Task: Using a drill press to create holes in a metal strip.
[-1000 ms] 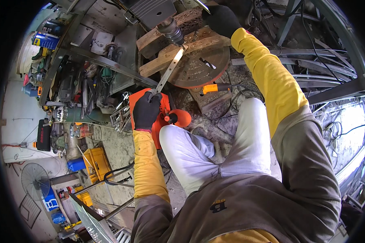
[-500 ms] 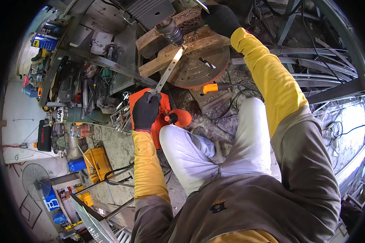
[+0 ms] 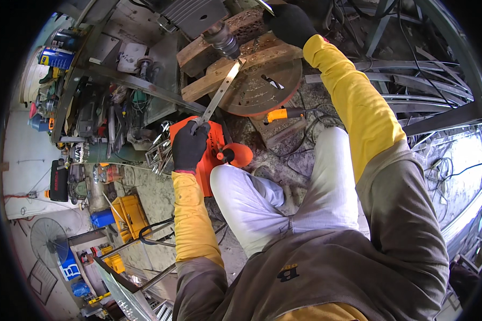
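Note:
My left hand (image 3: 190, 147), in a black glove, is closed around the near end of a flat metal strip (image 3: 223, 92) with holes along it. The strip slants away to the right, its far end lying on a wooden block (image 3: 241, 72) under the drill press chuck (image 3: 223, 43). Whether the drill bit touches the strip is too small to tell. Up at the top, my right hand (image 3: 292, 25), also gloved in black, is closed on a metal lever (image 3: 264, 6) beside the drill press head (image 3: 195, 18). Most of that lever is hidden.
Below the wood is a round table (image 3: 251, 101) with metal shavings. An orange machine part (image 3: 211, 171) stands by my left knee. A yellow-and-black power tool (image 3: 285, 114) with a cable lies ahead. Metal strips (image 3: 428, 85) are piled right; a cluttered tool shelf (image 3: 91, 112) stands left.
The whole view has shifted very slightly left. Both hands keep their grips, and the strip stays on the wood under the chuck.

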Tool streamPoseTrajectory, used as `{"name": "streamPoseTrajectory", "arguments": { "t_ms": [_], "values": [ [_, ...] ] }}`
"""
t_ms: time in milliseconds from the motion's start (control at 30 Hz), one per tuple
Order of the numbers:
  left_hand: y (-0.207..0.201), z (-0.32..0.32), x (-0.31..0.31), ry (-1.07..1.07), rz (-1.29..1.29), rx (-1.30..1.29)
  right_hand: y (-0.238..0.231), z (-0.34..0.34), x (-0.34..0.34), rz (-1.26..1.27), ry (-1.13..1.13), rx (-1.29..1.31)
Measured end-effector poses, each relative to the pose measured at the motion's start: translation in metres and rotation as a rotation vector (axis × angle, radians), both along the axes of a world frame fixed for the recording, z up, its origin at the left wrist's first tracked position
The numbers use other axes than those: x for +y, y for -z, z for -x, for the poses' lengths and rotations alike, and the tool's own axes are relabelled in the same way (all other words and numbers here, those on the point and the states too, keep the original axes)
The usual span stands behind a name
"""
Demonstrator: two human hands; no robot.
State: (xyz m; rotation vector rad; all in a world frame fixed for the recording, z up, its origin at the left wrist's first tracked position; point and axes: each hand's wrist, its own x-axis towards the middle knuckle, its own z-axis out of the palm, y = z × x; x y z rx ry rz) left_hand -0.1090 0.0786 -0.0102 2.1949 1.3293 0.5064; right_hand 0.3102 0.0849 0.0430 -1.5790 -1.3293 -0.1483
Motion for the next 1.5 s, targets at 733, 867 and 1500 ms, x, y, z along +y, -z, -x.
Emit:
{"name": "streamPoseTrajectory", "arguments": {
  "t_ms": [733,867,1500],
  "values": [
    [-0.008,-0.011,-0.010,-0.016,-0.021,0.013,0.015,-0.019,0.014,0.132,0.025,-0.097],
    [-0.012,-0.010,-0.010,-0.010,-0.014,0.088,0.016,-0.018,0.013,0.103,0.017,-0.087],
    [-0.016,-0.008,-0.001,-0.005,0.009,0.048,0.000,-0.003,0.000,0.023,0.011,0.023]
  ]
}}
